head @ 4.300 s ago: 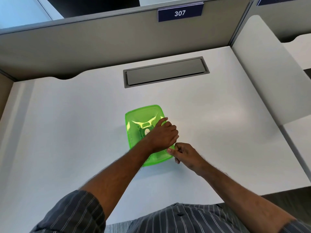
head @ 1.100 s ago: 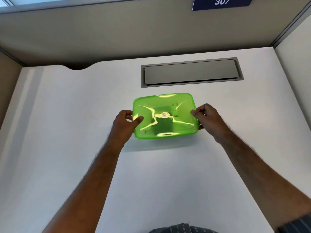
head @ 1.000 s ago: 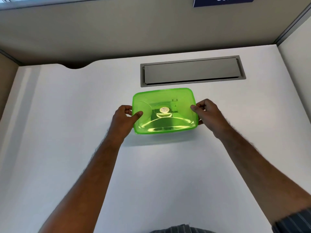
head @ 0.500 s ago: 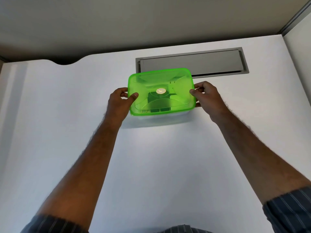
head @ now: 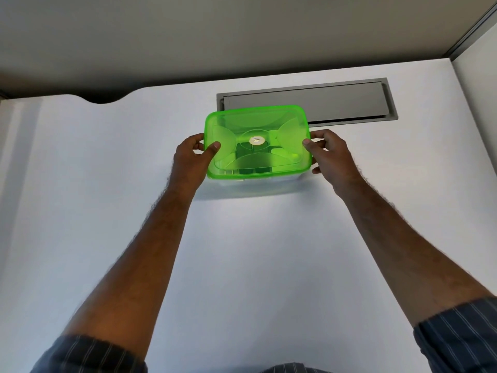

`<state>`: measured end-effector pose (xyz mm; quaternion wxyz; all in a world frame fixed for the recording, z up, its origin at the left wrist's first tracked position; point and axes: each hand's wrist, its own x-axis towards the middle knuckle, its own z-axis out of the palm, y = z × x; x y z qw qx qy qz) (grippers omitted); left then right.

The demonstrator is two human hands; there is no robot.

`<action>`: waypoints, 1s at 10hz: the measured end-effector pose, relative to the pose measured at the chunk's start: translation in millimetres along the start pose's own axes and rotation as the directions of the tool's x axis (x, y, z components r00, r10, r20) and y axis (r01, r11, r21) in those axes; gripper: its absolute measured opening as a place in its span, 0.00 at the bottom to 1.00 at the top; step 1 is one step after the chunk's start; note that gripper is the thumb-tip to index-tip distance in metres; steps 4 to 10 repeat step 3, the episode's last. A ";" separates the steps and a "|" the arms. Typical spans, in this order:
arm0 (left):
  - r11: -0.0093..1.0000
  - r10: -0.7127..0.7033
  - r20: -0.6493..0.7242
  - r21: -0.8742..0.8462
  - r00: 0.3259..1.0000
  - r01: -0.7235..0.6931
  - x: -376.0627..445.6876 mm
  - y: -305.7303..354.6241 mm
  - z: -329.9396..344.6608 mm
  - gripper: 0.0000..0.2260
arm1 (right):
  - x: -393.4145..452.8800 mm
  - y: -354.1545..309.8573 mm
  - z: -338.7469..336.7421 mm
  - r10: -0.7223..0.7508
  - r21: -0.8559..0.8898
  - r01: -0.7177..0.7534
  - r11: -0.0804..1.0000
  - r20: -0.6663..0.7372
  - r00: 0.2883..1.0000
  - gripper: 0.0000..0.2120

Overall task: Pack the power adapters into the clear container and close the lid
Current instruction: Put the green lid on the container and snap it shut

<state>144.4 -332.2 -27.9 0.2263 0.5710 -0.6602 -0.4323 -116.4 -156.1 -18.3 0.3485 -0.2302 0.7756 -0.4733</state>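
Note:
The clear container (head: 258, 184) sits on the white desk with its translucent green lid (head: 255, 122) on top. Dark power adapters (head: 251, 161) show through the lid, inside the container. My left hand (head: 192, 157) grips the container's left side, thumb on the lid's edge. My right hand (head: 329, 154) grips the right side the same way. Both arms are stretched far forward.
A grey cable hatch (head: 336, 103) is set into the white desk (head: 255, 265) right behind the container. A grey partition wall (head: 215, 36) rises at the desk's back edge, and a side panel (head: 478, 90) stands at the right.
Both hands have pushed the lidded container away from me, toward the cable hatch. Earlier, the left hand pressed on the lid while the right held its corner.

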 end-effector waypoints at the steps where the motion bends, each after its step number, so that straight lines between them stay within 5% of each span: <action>1: 1.000 0.011 0.007 0.019 1.000 -0.012 -1.7 -0.1 -0.5 0.22 | -4.7 -1.9 1.6 -0.018 -0.024 0.018 1.000 -0.008 1.000 0.11; 10: 1.000 -0.005 -0.027 -0.022 1.000 0.004 -32.7 -1.7 -4.8 0.22 | -25.3 3.7 0.6 0.028 0.000 -0.028 1.000 -0.049 0.998 0.13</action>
